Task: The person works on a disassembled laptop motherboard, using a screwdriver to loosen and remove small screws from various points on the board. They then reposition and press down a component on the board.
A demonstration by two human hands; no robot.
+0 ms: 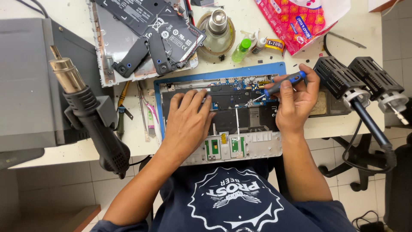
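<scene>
from my remote seat i am seeing the person wearing a dark navy t-shirt with a large white round emblem printed across the chest, ringed by a wavy, flame-like border and showing lettering above a winged motif. both forearms are showing bare below short sleeves, and the left hand (187, 122) and right hand (296, 101) are wearing no gloves, rings or watch.

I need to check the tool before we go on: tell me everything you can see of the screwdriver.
The screwdriver is slim, with a blue handle banded in black and a thin metal shaft. The right hand grips the handle, holding it slanted, tip down-left, meeting the opened laptop's dark inner board near a blue circuit strip. The left hand rests flat on that board, apart from the tool.
</scene>
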